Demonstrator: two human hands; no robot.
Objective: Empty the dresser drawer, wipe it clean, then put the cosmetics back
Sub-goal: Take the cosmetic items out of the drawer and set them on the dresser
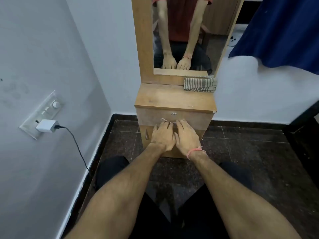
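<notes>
Head view. Centre of frame: a narrow light-brown wooden dresser [174, 99] with its closed drawer front [193, 118], a round silver lock [173, 114] above a curved metal handle [164, 120]. Left hand [163, 137] and right hand [186, 138] lie side by side, fingers extended and slightly spread, tips at the handle; whether they hook it cannot be told. A pink thread band [196, 151] circles the right wrist. Upper centre: mirror [186, 35]; below it, a folded grey-striped cloth [199, 85] on the dresser top. Left: white charger [47, 125] in a wall socket.
</notes>
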